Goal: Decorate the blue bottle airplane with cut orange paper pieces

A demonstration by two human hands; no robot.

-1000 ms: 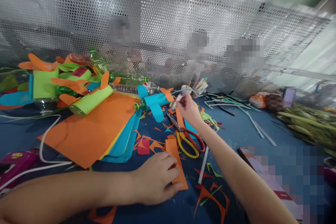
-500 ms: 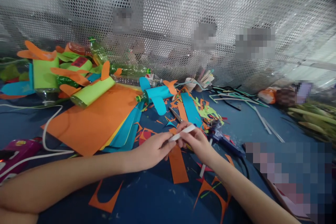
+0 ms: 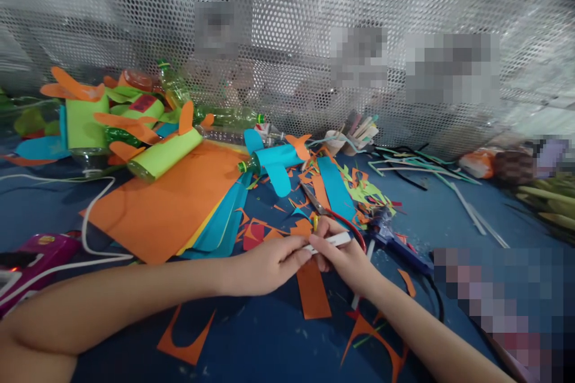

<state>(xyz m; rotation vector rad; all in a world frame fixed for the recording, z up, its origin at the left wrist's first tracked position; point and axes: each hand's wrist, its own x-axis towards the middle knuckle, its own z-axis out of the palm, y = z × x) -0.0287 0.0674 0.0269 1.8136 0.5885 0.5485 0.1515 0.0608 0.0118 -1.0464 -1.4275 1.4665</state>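
Note:
Between my two hands is a slim white marker pen (image 3: 335, 242), lying nearly level with a darker tip at its right end. My left hand (image 3: 269, 264) pinches its left end between thumb and fingers. My right hand (image 3: 344, 254) is closed round the middle, thumb on top. Just beyond the right hand lie scissors (image 3: 313, 198) with red handles, partly hidden by the fingers. An orange paper strip (image 3: 314, 293) is under the hands on the blue table (image 3: 251, 341). A blue glue gun (image 3: 398, 245) rests right of my right hand.
Orange sheets (image 3: 166, 209) and blue sheets (image 3: 215, 224) are stacked at left. Paper-covered bottle planes, one blue (image 3: 276, 161) and one green (image 3: 166, 155), stand behind. Paper scraps (image 3: 368, 191) are scattered around. A white cable (image 3: 90, 209) crosses the left. A perforated metal screen (image 3: 287, 24) bounds the back.
Both hands and the marker pen have shifted slightly right and down in view. More of the pen's right end and the red scissor handles now show.

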